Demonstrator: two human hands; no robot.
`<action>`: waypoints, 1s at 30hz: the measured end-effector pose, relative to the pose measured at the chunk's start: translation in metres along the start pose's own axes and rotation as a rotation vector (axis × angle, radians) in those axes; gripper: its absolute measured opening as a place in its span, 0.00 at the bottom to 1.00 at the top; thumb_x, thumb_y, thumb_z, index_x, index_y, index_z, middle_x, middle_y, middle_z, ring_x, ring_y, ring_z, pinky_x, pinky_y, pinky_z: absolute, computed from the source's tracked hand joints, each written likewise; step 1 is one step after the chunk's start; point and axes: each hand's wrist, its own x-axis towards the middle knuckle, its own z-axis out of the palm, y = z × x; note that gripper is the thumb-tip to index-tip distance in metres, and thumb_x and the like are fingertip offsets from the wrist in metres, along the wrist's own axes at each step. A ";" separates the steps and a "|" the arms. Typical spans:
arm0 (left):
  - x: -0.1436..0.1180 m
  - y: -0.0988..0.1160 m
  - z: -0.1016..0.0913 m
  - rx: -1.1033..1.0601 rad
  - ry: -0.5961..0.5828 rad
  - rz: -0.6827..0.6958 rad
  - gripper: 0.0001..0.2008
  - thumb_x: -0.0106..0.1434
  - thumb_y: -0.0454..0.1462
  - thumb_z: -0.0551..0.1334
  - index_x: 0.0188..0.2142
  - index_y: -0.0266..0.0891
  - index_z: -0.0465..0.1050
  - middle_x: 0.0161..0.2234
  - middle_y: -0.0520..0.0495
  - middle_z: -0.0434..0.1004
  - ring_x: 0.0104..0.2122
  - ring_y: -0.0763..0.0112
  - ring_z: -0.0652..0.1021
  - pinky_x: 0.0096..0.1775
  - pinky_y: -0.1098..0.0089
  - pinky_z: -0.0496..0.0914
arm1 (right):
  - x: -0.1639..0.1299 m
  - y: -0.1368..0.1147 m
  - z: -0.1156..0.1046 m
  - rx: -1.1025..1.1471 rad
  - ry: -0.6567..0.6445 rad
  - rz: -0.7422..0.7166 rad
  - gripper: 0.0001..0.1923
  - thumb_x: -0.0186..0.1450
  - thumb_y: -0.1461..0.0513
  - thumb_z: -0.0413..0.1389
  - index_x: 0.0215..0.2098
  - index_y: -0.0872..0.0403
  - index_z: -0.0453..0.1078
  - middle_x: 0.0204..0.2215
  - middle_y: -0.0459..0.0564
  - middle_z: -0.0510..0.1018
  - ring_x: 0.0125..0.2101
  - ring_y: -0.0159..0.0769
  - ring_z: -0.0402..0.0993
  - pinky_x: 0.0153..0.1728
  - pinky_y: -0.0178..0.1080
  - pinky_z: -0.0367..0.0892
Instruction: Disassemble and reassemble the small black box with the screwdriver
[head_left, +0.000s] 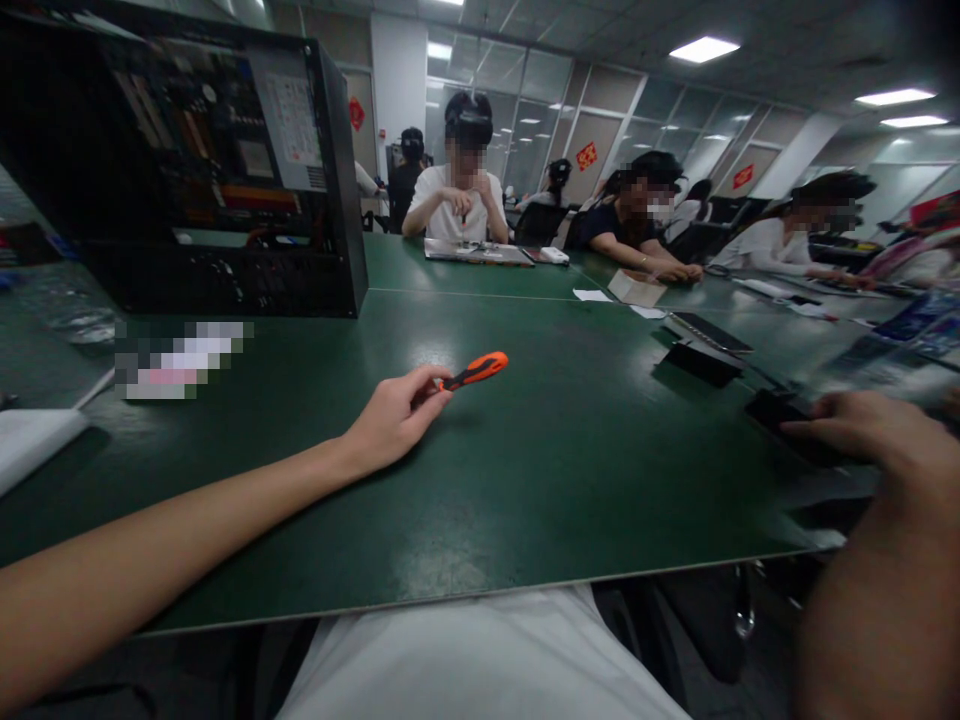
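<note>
Over the green table, my left hand (401,415) pinches a screwdriver (478,371) near the shaft end, and its orange-and-black handle points away to the right. The fingers hide the shaft. Far to the right, my right hand (874,425) is closed at the edge of a black, flat object (787,425). Motion blur and dim light hide what kind of object it is. Just beyond it, a black stand-like piece (701,362) and a dark notebook-like slab (709,332) lie on the table.
An open computer case (337,190) stands at the back left. A white box-like object (37,440) with a cable sits at the left edge. Across the green table (525,480), several people work; a small cardboard box (636,288) and papers lie near them. Plastic bottles (915,325) are at right.
</note>
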 end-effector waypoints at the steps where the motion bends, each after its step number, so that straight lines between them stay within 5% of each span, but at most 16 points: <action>1: 0.001 0.000 0.000 -0.017 0.036 -0.026 0.13 0.71 0.40 0.58 0.50 0.36 0.73 0.27 0.54 0.70 0.25 0.72 0.70 0.30 0.72 0.64 | -0.007 -0.015 -0.006 0.023 -0.007 -0.060 0.20 0.57 0.43 0.63 0.39 0.45 0.69 0.31 0.59 0.76 0.31 0.52 0.77 0.28 0.50 0.66; 8: 0.001 -0.001 0.001 -0.118 0.074 -0.077 0.23 0.70 0.43 0.59 0.58 0.31 0.72 0.30 0.52 0.68 0.26 0.73 0.67 0.30 0.72 0.62 | -0.046 -0.139 -0.031 0.120 -0.226 -0.560 0.12 0.66 0.52 0.60 0.34 0.50 0.66 0.26 0.52 0.74 0.25 0.38 0.69 0.29 0.41 0.58; 12: 0.000 0.000 0.000 -0.135 0.049 -0.027 0.28 0.71 0.42 0.58 0.67 0.32 0.63 0.31 0.53 0.66 0.26 0.74 0.65 0.30 0.72 0.61 | -0.072 -0.229 -0.023 0.114 -0.442 -0.881 0.12 0.63 0.57 0.64 0.40 0.50 0.66 0.35 0.48 0.78 0.32 0.38 0.73 0.31 0.37 0.57; 15: -0.003 0.000 0.001 -0.181 0.038 0.011 0.28 0.72 0.41 0.57 0.68 0.35 0.60 0.32 0.53 0.66 0.27 0.75 0.65 0.31 0.72 0.61 | -0.088 -0.274 -0.013 0.128 -0.468 -1.015 0.12 0.64 0.59 0.63 0.41 0.51 0.65 0.38 0.48 0.79 0.34 0.38 0.74 0.31 0.36 0.57; 20: -0.008 0.002 0.004 -0.293 -0.009 0.071 0.21 0.73 0.41 0.55 0.62 0.37 0.60 0.34 0.51 0.66 0.30 0.72 0.68 0.32 0.71 0.63 | -0.080 -0.286 -0.005 0.246 -0.377 -1.023 0.20 0.67 0.49 0.61 0.45 0.52 0.62 0.43 0.54 0.79 0.40 0.44 0.77 0.36 0.39 0.64; 24: -0.009 0.005 0.005 -0.255 -0.051 0.111 0.20 0.71 0.39 0.57 0.60 0.38 0.59 0.32 0.53 0.64 0.29 0.72 0.67 0.32 0.72 0.64 | -0.058 -0.284 0.012 0.674 -0.201 -0.844 0.23 0.68 0.47 0.58 0.51 0.53 0.58 0.44 0.56 0.78 0.40 0.43 0.77 0.40 0.42 0.68; 27: -0.010 0.005 0.005 -0.168 -0.097 0.159 0.22 0.69 0.38 0.60 0.60 0.39 0.59 0.32 0.54 0.64 0.30 0.72 0.68 0.33 0.72 0.66 | -0.053 -0.289 0.029 1.054 -0.285 -0.729 0.24 0.69 0.47 0.55 0.54 0.53 0.59 0.36 0.49 0.78 0.31 0.35 0.74 0.33 0.38 0.68; 30: -0.010 0.005 0.004 -0.067 -0.138 0.231 0.26 0.65 0.38 0.64 0.61 0.40 0.60 0.38 0.50 0.69 0.35 0.69 0.72 0.39 0.69 0.70 | -0.059 -0.294 0.040 1.206 -0.398 -0.692 0.19 0.67 0.48 0.58 0.47 0.52 0.68 0.29 0.44 0.75 0.27 0.31 0.72 0.30 0.35 0.67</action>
